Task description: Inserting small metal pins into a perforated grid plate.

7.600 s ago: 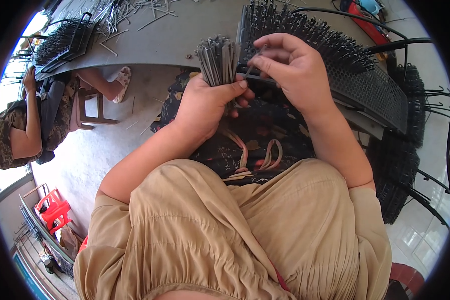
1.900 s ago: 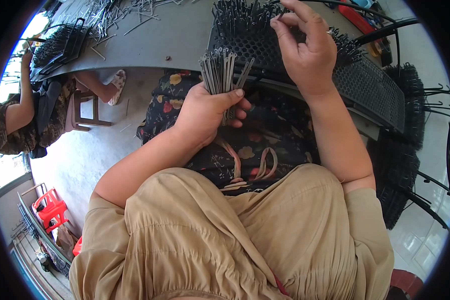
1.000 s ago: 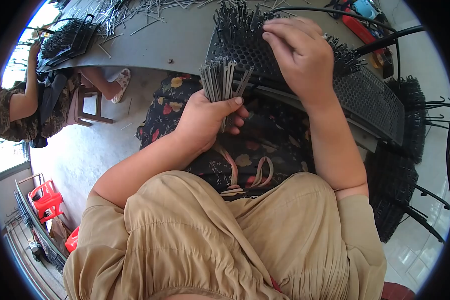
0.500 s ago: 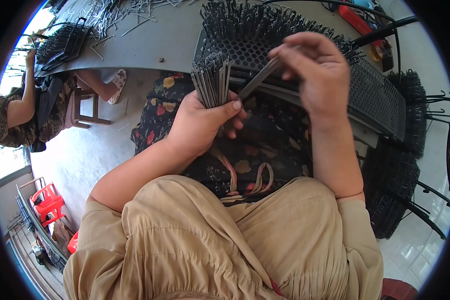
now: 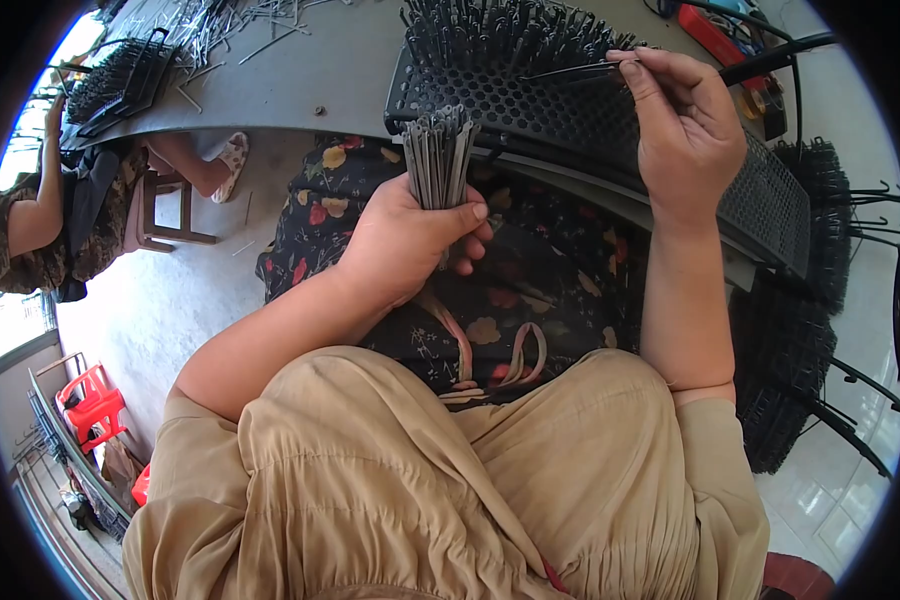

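Note:
My left hand [image 5: 395, 235] is closed around an upright bundle of thin grey metal rods [image 5: 437, 165], held above my lap with the rod ends fanned out at the top. Between the thumb and fingertips of my right hand [image 5: 692, 135], a single thin metal rod [image 5: 578, 70] points leftward, nearly level. It lies over a black perforated rack [image 5: 475, 98], whose round holes show along the near side. Many dark rods [image 5: 500, 40] stand upright in the rack's far part. I cannot tell whether the held rod's tip touches a hole.
Loose rods [image 5: 210, 30] lie scattered on the grey table [image 5: 300, 75]. At the left, a seated person [image 5: 45, 215] is beside another filled rack [image 5: 120, 85]. Black racks [image 5: 790, 370] are stacked at the right. A red plastic chair [image 5: 92, 405] stands at the lower left.
My right hand has moved right and up, away from the bundle, carrying a rod over the rack. The bundle in my left hand has turned more upright.

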The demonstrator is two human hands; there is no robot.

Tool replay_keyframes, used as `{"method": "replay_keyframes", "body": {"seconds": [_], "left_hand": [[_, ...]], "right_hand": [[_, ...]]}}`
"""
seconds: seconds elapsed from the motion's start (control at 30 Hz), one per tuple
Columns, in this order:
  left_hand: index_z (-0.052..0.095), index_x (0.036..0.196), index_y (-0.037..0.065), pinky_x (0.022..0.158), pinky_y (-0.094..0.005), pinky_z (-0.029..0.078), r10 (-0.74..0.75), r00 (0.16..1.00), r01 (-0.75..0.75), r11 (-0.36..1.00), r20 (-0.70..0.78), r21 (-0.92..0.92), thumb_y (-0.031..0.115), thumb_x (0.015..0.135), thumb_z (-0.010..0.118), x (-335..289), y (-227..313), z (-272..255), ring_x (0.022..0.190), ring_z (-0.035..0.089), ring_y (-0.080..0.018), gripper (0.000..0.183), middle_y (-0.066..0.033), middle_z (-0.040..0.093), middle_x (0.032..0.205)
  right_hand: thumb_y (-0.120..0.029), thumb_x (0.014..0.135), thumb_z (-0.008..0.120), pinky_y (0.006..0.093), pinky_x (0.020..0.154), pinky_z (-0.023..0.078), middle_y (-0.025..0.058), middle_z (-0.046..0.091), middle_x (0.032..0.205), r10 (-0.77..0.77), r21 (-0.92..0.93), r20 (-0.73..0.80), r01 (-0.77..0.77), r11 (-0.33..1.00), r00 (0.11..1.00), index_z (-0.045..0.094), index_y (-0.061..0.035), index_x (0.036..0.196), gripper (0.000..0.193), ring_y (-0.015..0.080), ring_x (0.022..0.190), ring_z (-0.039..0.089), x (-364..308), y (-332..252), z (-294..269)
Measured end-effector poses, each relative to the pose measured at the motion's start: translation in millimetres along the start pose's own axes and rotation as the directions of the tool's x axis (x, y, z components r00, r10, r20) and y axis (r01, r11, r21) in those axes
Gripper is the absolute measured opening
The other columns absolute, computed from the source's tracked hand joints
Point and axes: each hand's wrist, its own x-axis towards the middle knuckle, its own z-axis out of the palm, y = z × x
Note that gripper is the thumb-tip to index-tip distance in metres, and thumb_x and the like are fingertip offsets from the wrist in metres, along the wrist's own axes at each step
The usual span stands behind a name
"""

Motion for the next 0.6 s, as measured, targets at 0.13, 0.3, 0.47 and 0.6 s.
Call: {"method": "replay_keyframes", "body": {"seconds": [0.13, 0.3, 0.47, 0.6], "left_hand": [[0.058, 0.096, 0.000, 0.054, -0.0281, 0.052, -0.014, 1.000, 0.014, 1.000, 0.002, 0.017, 0.006, 0.089, 0.065, 1.1, 0.8, 0.7, 0.065, 0.063, -0.0151, 0.011, -0.0090, 0.065, 0.081], [0.061, 0.096, 0.002, 0.055, -0.0287, 0.051, -0.014, 1.000, 0.014, 1.000, 0.022, 0.026, 0.007, 0.090, 0.064, 2.0, -1.4, -1.9, 0.066, 0.064, -0.0165, 0.009, -0.0091, 0.065, 0.081], [0.061, 0.096, 0.002, 0.055, -0.0287, 0.051, -0.019, 1.000, 0.019, 1.000, 0.017, 0.024, 0.008, 0.090, 0.064, 2.5, -1.4, -2.9, 0.066, 0.064, -0.0163, 0.009, -0.0090, 0.065, 0.081], [0.061, 0.097, 0.002, 0.055, -0.0289, 0.051, -0.031, 0.999, 0.031, 0.999, 0.014, 0.022, 0.008, 0.089, 0.065, 3.7, -1.2, -3.1, 0.066, 0.063, -0.0163, 0.010, -0.0089, 0.065, 0.081]], "right_hand": [[0.007, 0.086, 0.066, 0.0249, 0.085, 0.056, 0.0116, 0.070, 0.096, -0.083, -0.117, 0.155, 0.101, 0.988, 0.985, 0.065, 0.0033, 0.098, 0.012, 0.0163, 0.092, 0.069, 7.5, -8.3, -7.0], [0.007, 0.082, 0.069, 0.0240, 0.076, 0.055, 0.0095, 0.071, 0.090, -0.160, -0.053, 0.369, 0.193, 0.980, 0.916, 0.068, 0.0009, 0.093, 0.013, 0.0155, 0.083, 0.069, 16.2, -13.8, -8.5], [0.003, 0.078, 0.072, 0.0226, 0.067, 0.054, 0.0078, 0.072, 0.083, -0.201, -0.045, 0.408, 0.239, 0.970, 0.891, 0.071, -0.0021, 0.091, 0.014, 0.0151, 0.075, 0.070, 20.0, -15.7, -2.7], [0.008, 0.086, 0.064, 0.0252, 0.078, 0.055, 0.0118, 0.072, 0.096, 0.077, -0.042, 0.227, -0.069, 0.997, 0.971, 0.068, 0.0021, 0.099, 0.014, 0.0172, 0.092, 0.069, 23.5, -13.8, 6.3]]}}
